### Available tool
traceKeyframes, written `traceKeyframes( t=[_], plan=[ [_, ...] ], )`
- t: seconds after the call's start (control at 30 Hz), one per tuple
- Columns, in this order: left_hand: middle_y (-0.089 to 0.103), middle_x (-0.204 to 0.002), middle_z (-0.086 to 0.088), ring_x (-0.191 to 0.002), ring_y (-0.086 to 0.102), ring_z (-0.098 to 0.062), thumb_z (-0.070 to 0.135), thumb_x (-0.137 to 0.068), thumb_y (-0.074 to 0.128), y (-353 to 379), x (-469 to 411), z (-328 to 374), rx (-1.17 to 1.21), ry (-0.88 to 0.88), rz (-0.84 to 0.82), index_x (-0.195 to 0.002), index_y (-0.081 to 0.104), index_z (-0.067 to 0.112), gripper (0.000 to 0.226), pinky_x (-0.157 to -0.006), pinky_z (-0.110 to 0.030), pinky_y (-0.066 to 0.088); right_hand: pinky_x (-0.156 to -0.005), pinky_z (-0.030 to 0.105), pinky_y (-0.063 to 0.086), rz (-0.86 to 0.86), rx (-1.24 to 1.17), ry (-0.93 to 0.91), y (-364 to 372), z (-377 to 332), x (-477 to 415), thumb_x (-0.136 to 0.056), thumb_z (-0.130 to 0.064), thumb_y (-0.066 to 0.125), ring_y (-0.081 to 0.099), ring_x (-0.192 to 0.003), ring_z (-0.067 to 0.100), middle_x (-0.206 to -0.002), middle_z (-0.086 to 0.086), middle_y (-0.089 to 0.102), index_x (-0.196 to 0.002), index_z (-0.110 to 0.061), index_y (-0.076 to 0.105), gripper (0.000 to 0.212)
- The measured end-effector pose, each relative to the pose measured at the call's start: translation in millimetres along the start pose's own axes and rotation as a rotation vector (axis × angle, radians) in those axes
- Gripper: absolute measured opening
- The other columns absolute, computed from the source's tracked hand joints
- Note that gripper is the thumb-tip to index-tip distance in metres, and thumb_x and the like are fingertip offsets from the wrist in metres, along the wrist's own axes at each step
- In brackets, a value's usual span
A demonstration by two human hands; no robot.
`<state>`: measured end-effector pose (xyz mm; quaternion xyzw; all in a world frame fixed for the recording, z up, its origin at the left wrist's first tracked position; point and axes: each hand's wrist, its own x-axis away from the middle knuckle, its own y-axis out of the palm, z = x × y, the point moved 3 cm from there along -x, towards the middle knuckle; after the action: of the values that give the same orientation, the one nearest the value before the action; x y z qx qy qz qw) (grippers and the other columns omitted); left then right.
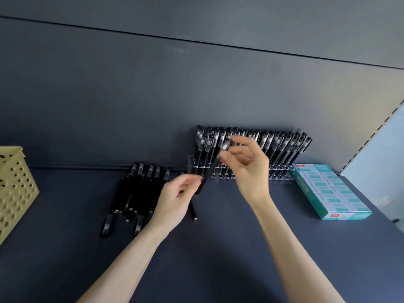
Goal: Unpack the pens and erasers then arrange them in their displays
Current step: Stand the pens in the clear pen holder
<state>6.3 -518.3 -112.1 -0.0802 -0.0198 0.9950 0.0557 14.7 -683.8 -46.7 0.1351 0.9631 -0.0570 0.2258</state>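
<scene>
While left hand (pixel 175 200) pinches pen (pixel 211 169), right hand (pixel 247 165) grips its cap end

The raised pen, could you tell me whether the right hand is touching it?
Touching. The head view shows the right hand with its fingers pinching the raised pen at its upper end, no gap visible.

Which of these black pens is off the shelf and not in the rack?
The slanted black pen, pinched between the left hand and right hand. The others stand in the clear plastic rack or lie loose on the dark shelf.
</scene>
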Motion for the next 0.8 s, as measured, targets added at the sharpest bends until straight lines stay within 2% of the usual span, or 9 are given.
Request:
traceKeyframes(
  t=[0.07, 0.13, 0.23, 0.3, 0.37, 0.43, 0.6, 0.7, 0.8],
  plan=[
    [0.068, -0.098, 0.010, -0.092, 0.062, 0.000, 0.020, -0.089, 0.064, -5, -9, 0, -0.118, 0.039, 0.106, -0.096, 0.067, 0.027, 0.010, -0.078, -0.010, 0.045, -0.070, 0.029, 0.054, 0.103, 0.055, -0.084, -7, -7, -11, -0.081, -0.008, 0.071, 0.065, -0.071, 0.019, -0.079, -0.001, 0.067, -0.097, -0.036, 0.060, 0.034],
    [0.059, -0.110, 0.006, -0.099, 0.057, -0.004, 0.021, -0.085, 0.069, -8, -22, 0, -0.265, 0.073, 0.166, -0.108, 0.064, 0.022, 0.024, -0.084, -0.014, 0.042, -0.065, 0.020, 0.049, 0.175, 0.085, -0.155, -10, -12, -21, -0.082, -0.008, 0.069, 0.060, -0.063, 0.009, -0.074, -0.012, 0.064, -0.097, -0.037, 0.058, 0.035],
    [0.051, -0.125, -0.001, -0.113, 0.050, -0.012, 0.026, -0.083, 0.072, -5, -40, -1, -0.428, 0.099, 0.154, -0.128, 0.055, 0.011, 0.051, -0.095, -0.021, 0.036, -0.067, 0.015, 0.046, 0.208, 0.135, -0.220, -8, -15, -31, -0.084, -0.009, 0.067, 0.059, -0.064, 0.002, -0.075, -0.015, 0.062, -0.100, -0.035, 0.057, 0.032],
    [0.052, -0.131, -0.007, -0.120, 0.050, -0.019, 0.027, -0.083, 0.072, -2, -48, -3, -0.461, 0.093, 0.132, -0.131, 0.053, 0.007, 0.056, -0.100, -0.026, 0.037, -0.068, 0.014, 0.046, 0.191, 0.170, -0.242, -5, -12, -33, -0.085, -0.009, 0.066, 0.060, -0.067, 0.002, -0.079, -0.013, 0.062, -0.103, -0.031, 0.057, 0.030],
    [0.056, -0.129, -0.011, -0.119, 0.053, -0.024, 0.026, -0.084, 0.072, 0, -52, -4, -0.479, 0.106, 0.126, -0.129, 0.056, 0.005, 0.052, -0.103, -0.035, 0.041, -0.069, 0.012, 0.045, 0.168, 0.205, -0.258, -1, -8, -34, -0.086, -0.009, 0.066, 0.060, -0.069, 0.002, -0.082, -0.010, 0.062, -0.106, -0.026, 0.058, 0.028],
    [0.061, -0.121, -0.012, -0.111, 0.059, -0.024, 0.024, -0.084, 0.072, 0, -53, -3, -0.474, 0.128, 0.147, -0.124, 0.061, 0.005, 0.045, -0.097, -0.039, 0.046, -0.069, 0.010, 0.044, 0.163, 0.232, -0.269, 2, -4, -34, -0.086, -0.009, 0.066, 0.060, -0.071, 0.003, -0.083, -0.010, 0.061, -0.108, -0.020, 0.060, 0.026],
    [0.066, -0.110, -0.012, -0.101, 0.064, -0.021, 0.015, -0.085, 0.070, 0, -54, -3, -0.438, 0.154, 0.204, -0.115, 0.065, 0.003, 0.033, -0.087, -0.031, 0.051, -0.069, 0.005, 0.042, 0.113, 0.314, -0.284, 8, 8, -32, -0.086, -0.009, 0.066, 0.059, -0.073, -0.004, -0.082, -0.017, 0.058, -0.111, -0.014, 0.062, 0.026],
    [0.067, -0.107, -0.011, -0.098, 0.065, -0.018, 0.014, -0.085, 0.071, -1, -54, -4, -0.426, 0.162, 0.218, -0.113, 0.066, 0.002, 0.031, -0.084, -0.026, 0.050, -0.069, 0.004, 0.042, 0.074, 0.366, -0.306, 13, 17, -28, -0.086, -0.006, 0.065, 0.056, -0.073, -0.007, -0.083, -0.008, 0.058, -0.112, -0.010, 0.062, 0.027],
    [0.068, -0.108, -0.011, -0.099, 0.066, -0.019, 0.013, -0.084, 0.071, -1, -55, -4, -0.404, 0.150, 0.215, -0.113, 0.066, 0.002, 0.031, -0.086, -0.030, 0.053, -0.070, 0.005, 0.043, 0.061, 0.392, -0.294, 15, 22, -28, -0.087, -0.006, 0.065, 0.055, -0.073, -0.007, -0.084, -0.003, 0.058, -0.113, -0.011, 0.062, 0.027]
  ],
)
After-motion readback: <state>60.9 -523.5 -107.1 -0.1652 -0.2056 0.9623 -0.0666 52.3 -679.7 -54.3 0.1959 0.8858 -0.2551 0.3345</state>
